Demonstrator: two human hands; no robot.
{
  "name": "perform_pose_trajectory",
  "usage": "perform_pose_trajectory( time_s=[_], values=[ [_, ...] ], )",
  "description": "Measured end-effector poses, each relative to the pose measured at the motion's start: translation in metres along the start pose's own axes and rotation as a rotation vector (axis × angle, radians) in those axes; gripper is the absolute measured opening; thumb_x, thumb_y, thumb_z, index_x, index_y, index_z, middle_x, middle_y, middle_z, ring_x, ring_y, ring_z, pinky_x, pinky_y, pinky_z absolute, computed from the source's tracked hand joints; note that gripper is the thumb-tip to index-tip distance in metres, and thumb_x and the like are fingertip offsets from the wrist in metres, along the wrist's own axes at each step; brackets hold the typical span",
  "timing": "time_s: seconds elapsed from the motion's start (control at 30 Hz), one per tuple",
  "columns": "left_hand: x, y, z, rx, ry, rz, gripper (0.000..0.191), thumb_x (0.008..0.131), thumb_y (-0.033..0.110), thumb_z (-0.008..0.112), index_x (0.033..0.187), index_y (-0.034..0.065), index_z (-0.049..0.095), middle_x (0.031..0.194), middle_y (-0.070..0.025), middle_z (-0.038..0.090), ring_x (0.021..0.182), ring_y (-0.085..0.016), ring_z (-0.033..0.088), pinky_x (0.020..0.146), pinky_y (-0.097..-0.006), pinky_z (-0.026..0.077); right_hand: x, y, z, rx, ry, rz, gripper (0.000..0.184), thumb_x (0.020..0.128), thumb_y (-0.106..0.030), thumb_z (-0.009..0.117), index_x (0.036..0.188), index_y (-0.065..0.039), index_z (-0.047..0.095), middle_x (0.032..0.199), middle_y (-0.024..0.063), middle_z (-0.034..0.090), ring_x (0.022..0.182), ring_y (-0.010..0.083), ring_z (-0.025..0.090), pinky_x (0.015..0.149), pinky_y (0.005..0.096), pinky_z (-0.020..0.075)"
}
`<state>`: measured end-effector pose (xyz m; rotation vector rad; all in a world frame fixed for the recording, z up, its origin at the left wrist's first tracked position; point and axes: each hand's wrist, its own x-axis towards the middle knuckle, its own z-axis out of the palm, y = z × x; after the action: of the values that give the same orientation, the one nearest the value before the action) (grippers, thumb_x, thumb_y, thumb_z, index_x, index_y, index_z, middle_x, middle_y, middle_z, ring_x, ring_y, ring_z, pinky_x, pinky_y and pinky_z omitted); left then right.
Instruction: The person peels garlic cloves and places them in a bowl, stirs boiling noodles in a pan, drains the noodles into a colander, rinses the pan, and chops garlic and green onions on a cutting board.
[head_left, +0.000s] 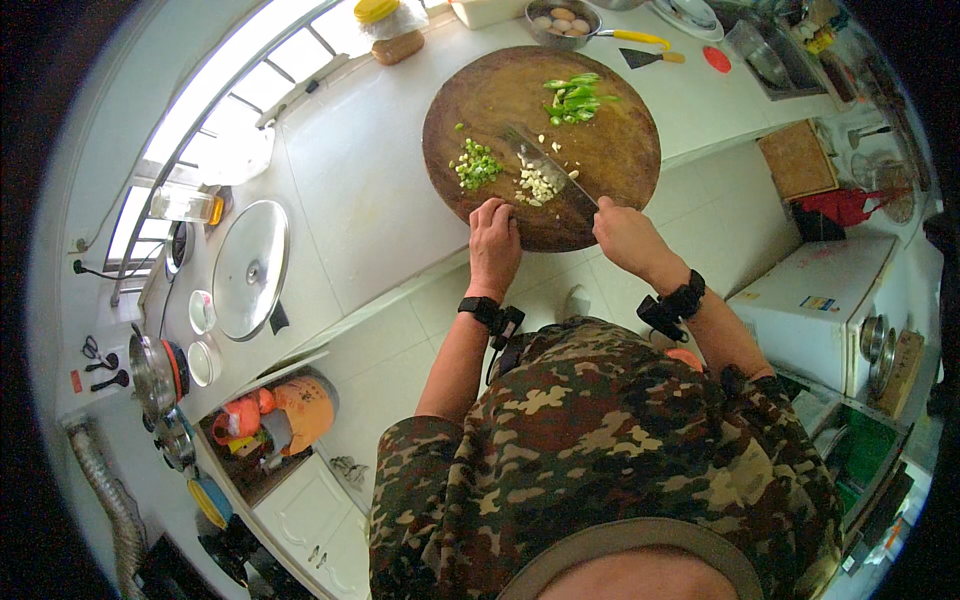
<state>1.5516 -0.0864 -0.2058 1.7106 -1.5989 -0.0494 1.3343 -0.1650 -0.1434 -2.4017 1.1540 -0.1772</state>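
Note:
My right hand (630, 234) grips the handle of a kitchen knife. Its blade (559, 166) slants up and left across the round wooden chopping board (517, 79), beside a small pile of chopped garlic (538, 184). At the board's near left edge, my left hand (495, 244) rests with its fingers bent and close together; whether it grips the rim cannot be told. Chopped scallion (477, 165) lies just beyond those fingers. On the far right part of the board is a heap of sliced green peppers (576, 99). Several garlic bits are scattered around the blade.
Behind the board stand a pot of eggs (561, 26) with a yellow handle and a scraper (649, 58). A large pot lid (250, 270) and two white bowls (202, 363) occupy the left counter (360, 172). A white appliance (810, 300) stands at right.

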Motion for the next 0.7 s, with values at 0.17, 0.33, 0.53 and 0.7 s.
perform_pose_trajectory(
  time_s=[0.17,0.33,0.53,0.7],
  values=[
    [-0.001,-0.002,0.002,-0.012,-0.010,-0.019,0.018,0.084,0.002,0.059,0.102,0.0024,0.058,0.110,-0.0136,0.054,0.107,-0.035,0.050,0.092,-0.0435,0.044,-0.002,-0.003,-0.002,0.025,-0.015,-0.006,0.018,0.092,-0.017,0.047,0.093,0.001,0.046,0.074,0.0239,0.062,0.074,0.0437,0.063,0.066,0.0534,0.0492],
    [0.001,-0.003,0.003,0.012,-0.024,0.012,0.018,0.084,0.002,0.058,0.102,0.0022,0.058,0.112,-0.0133,0.053,0.108,-0.035,0.049,0.093,-0.0435,0.044,-0.010,-0.006,0.002,0.042,-0.001,-0.010,0.018,0.093,-0.016,0.047,0.092,0.001,0.045,0.072,0.0233,0.062,0.072,0.0440,0.062,0.066,0.0537,0.0492],
    [0.001,0.002,0.000,0.007,-0.037,0.001,0.017,0.085,0.004,0.058,0.102,0.0026,0.058,0.112,-0.0134,0.053,0.107,-0.035,0.048,0.092,-0.0432,0.044,-0.015,0.000,0.014,0.030,-0.027,-0.032,0.019,0.093,-0.015,0.046,0.090,0.003,0.046,0.075,0.0229,0.059,0.071,0.0436,0.060,0.064,0.0531,0.0477],
    [-0.001,0.001,0.000,0.009,-0.014,0.007,0.017,0.085,0.004,0.058,0.102,0.0030,0.058,0.112,-0.0137,0.053,0.106,-0.035,0.049,0.092,-0.0430,0.044,-0.017,-0.006,0.010,0.044,-0.004,-0.062,0.017,0.092,-0.016,0.048,0.092,0.001,0.045,0.070,0.0226,0.062,0.069,0.0434,0.062,0.063,0.0532,0.0494]
  ],
)
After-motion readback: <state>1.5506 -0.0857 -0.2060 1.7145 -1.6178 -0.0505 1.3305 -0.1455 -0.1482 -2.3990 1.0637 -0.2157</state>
